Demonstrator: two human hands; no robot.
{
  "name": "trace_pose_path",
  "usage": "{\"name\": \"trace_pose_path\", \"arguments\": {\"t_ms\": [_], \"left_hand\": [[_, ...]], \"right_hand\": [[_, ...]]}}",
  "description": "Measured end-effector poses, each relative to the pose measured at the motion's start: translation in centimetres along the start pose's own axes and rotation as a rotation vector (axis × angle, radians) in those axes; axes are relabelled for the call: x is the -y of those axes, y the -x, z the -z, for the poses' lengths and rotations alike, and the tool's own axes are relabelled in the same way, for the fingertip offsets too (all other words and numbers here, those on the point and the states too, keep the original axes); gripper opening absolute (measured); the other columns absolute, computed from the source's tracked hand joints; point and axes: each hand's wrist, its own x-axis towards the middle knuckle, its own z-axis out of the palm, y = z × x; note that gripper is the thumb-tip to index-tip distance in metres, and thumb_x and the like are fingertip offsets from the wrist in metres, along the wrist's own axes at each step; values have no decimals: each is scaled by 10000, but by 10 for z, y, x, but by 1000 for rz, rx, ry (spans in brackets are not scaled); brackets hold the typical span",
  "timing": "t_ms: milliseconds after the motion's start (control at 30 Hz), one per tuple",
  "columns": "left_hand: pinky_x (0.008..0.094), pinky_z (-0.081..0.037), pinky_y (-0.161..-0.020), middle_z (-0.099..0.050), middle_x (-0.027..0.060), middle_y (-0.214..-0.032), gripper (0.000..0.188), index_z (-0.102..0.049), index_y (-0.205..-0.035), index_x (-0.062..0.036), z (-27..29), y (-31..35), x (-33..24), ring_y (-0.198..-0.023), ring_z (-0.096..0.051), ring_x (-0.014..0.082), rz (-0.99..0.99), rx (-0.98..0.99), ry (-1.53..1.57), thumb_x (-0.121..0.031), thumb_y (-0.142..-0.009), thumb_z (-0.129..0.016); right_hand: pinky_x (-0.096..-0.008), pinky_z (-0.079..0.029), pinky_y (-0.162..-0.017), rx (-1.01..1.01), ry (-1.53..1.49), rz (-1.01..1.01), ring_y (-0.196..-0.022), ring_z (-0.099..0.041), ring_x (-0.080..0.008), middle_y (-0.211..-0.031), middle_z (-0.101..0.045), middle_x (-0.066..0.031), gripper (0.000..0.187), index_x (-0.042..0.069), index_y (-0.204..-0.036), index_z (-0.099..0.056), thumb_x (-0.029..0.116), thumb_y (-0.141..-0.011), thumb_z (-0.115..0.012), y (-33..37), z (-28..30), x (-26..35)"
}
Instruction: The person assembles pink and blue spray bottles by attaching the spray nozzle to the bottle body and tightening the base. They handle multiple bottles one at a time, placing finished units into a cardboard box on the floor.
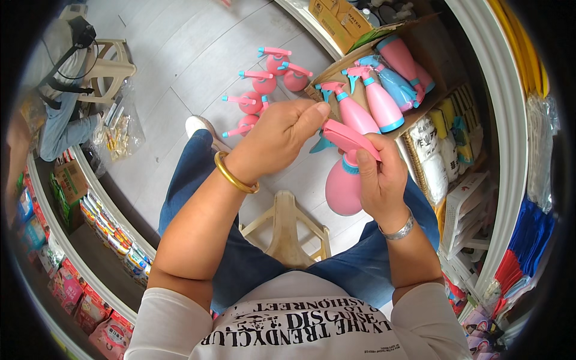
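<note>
"What have you got in your hands there?"

"A pink spray bottle (344, 195), up above my knees. My right hand (384, 177) is wrapped round the back of its spray head (351, 139). My left hand (277, 137) is curled in narrow, thumb against finger, by the nozzle end; I can't tell whether it has hold of the tip."

"How do you handle that well?"

"I'd keep the right grip firm and let the left do the fine work. The body hangs free below, so I'd guard against it swinging. I'd pinch lightly and keep clear of the blue trigger (322, 144)."

"And what's it made of?"

"Moulded plastic, I'd judge, smooth with a soft sheen. The body is rounded and the head long and angular; the blue collar (350, 167) between them looks ribbed, which should help the fingers."

"And the others?"

"A cluster of upright bottles (249, 103) stands on the smooth grey tile floor (180, 54). More, tapering from broad blue bases, lie in the stiff cardboard box (329, 73)."
</note>
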Motion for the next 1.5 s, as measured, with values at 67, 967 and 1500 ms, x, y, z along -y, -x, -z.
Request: {"name": "trace_pose_path", "arguments": {"t_ms": [67, 967, 1500], "left_hand": [[287, -403, -581, -516, 25, -698, 481, -575, -805, -1, 2, 0, 3, -653, -448, 105, 159, 15, 102, -419, -1033, -502], [279, -386, -547, -444, 8, -581, 568, -451, -623, -20, -4, -1, -2, -563, -422, 99, 215, -60, 173, -425, -1018, -499], [240, -445, -611, -598, 2, -799, 270, -627, -1005, -33, 4, 0, 2, -683, -533, 82, -140, 39, 169, -295, -1019, -564]], "right_hand": [[-325, -511, -588, 22, 64, 20, -654, -665, -228, -796, -681, -114, 189, -8, -1063, -579, 157, -980, -621, 1, 1, 1], [-385, -510, -616, 54, 184, 78, -700, -638, -326, -826, -649, -144, 195, -10, -1040, -581, 143, -944, -653, -1, 2, 8], [-264, -499, -633, -30, -288, -234, -710, -632, -119, -838, -700, -81, 186, 8, -1082, -585, 173, -998, -599, 5, -4, -7]]}}
